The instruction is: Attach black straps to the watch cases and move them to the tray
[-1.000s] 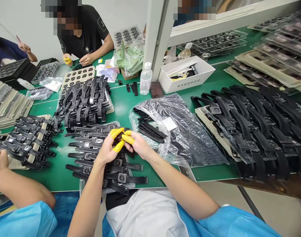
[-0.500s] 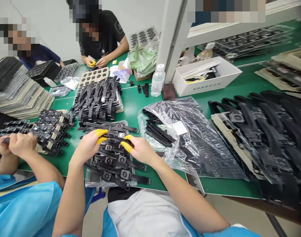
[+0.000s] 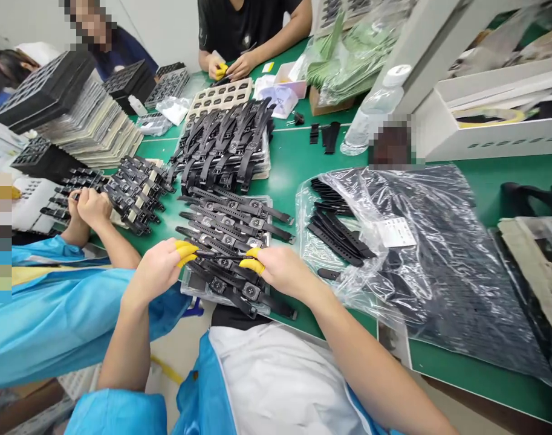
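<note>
My left hand (image 3: pixel 164 269) and my right hand (image 3: pixel 278 269) both wear yellow finger cots on the thumb and forefinger. Between them a black smartwatch (image 3: pixel 221 257) with its strap is stretched level, one end pinched in each hand and seen nearly edge-on. Directly below lies a clear tray (image 3: pixel 263 308) covered in rows of black smartwatches (image 3: pixel 230 226), backs up, straps spread sideways. Right of my right hand, loose black watch straps (image 3: pixel 339 238) stick out of a clear plastic bag (image 3: pixel 421 260) with a white label.
Behind the tray stands a higher stack of strapped watches (image 3: pixel 225 142). A co-worker's hands (image 3: pixel 92 205) work over another watch tray (image 3: pixel 137 190) at left. Across the green table (image 3: pixel 291 157) sits a person in black (image 3: pixel 253 36). A water bottle (image 3: pixel 375 112) and white box (image 3: pixel 493 130) stand at back right.
The view has swung left, so the table's things sit further right. My hands have come over the nearer part of the tray, and the held watch has tipped from back-up to nearly edge-on.
</note>
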A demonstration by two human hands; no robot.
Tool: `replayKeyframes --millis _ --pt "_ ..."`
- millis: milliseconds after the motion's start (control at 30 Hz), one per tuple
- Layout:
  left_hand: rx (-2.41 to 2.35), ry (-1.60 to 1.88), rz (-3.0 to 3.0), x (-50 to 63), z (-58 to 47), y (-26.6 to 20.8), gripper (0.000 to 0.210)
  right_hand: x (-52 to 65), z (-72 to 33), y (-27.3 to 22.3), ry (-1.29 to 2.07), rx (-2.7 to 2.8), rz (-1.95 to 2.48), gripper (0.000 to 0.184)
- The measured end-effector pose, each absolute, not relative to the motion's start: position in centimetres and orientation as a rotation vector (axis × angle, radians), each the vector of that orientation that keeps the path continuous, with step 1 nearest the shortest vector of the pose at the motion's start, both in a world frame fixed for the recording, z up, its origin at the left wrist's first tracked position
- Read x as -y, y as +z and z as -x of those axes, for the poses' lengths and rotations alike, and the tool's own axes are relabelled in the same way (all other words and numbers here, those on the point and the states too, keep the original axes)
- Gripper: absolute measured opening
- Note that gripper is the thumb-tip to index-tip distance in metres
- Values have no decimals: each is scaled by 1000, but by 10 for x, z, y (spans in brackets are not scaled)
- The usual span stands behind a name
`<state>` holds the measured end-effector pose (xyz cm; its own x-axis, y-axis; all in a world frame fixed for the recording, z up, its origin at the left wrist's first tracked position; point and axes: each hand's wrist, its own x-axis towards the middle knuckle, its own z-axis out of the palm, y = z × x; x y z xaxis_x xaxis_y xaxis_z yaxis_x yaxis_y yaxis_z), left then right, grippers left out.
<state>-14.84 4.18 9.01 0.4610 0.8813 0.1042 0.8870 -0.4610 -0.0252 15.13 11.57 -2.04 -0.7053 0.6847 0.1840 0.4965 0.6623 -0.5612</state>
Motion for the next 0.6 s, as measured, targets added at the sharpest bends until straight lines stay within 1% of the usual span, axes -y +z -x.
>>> replayKeyframes --millis 100,267,367,467,600 --pt "1698 -136 2641 -26 152 93 33 -114 -150 -24 685 2466 825 25" --pt "1762 -166 2664 -1 159 92 36 -110 -147 -21 779 2385 595 41" --pt "1825 -192 2659 9 166 93 39 -109 -147 -19 823 2354 561 48" --pt "1880 -195 2749 12 172 93 37 -111 -149 -21 787 2301 663 46" --pt "1938 -52 2935 6 180 83 35 -114 -151 -26 704 2260 778 41"
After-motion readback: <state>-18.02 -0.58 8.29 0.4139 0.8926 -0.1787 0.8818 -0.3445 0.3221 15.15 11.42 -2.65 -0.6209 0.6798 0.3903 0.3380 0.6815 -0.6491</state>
